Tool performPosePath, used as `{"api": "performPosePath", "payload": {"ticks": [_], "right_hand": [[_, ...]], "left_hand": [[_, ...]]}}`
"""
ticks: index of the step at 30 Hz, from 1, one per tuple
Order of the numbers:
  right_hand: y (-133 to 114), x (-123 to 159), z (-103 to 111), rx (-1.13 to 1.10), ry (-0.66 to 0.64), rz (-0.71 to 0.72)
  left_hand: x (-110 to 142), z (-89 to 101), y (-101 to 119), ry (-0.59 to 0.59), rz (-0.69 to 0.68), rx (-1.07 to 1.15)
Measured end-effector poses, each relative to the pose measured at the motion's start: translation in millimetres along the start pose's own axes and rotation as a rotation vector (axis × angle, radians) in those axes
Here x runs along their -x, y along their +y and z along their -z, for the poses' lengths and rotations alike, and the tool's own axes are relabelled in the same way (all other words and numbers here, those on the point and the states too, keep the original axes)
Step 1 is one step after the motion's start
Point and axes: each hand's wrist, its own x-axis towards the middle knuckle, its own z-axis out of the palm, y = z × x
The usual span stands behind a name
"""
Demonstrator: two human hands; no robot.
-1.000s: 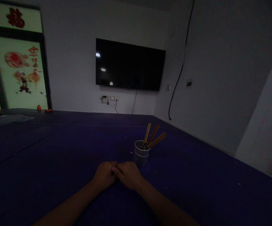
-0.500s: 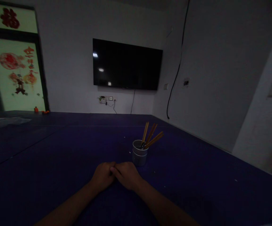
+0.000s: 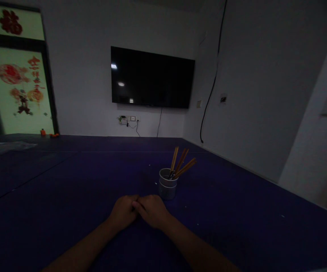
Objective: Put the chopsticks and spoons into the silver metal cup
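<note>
On a dark purple tabletop (image 3: 109, 170), the person's left hand (image 3: 123, 212) and right hand (image 3: 154, 211) press together on the near side of an upright cup (image 3: 167, 191), finger curl unclear. It stands nearer the right; its wooden sticks (image 3: 182, 159) lean rightward. Beyond it hangs a television (image 3: 152, 79).

clasped hands (image 3: 137, 209) on purple tabletop (image 3: 101, 177), grey cup (image 3: 167, 189) of wooden sticks (image 3: 182, 164) just beyond, wall-mounted television (image 3: 153, 78) behind

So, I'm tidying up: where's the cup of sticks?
In the head view, the cup stands on the table, just beyond and to the right of the right hand.
</note>
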Motion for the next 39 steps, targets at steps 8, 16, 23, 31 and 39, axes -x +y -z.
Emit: {"api": "performPosePath", "payload": {"ticks": [8, 16, 23, 31, 39], "right_hand": [[-0.9, 0.2, 1.6, 0.008, -0.021, -0.01], [-0.9, 0.4, 1.0, 0.02, -0.023, -0.001], [-0.4, 0.2, -0.2, 0.022, -0.013, 0.007], [-1.2, 0.7, 0.4, 0.033, -0.04, -0.003], [-1.7, 0.1, 1.4, 0.032, -0.101, -0.003]], "left_hand": [[-0.5, -0.9, -1.0, -0.016, -0.008, 0.004], [-0.9, 0.2, 0.3, -0.044, 0.012, -0.019], [-0.8, -0.4, -1.1, -0.046, -0.008, 0.002], [-0.9, 0.5, -0.8, -0.064, 0.002, 0.002], [-0.6, -0.1, -1.7, -0.08, 0.006, -0.013]]}}
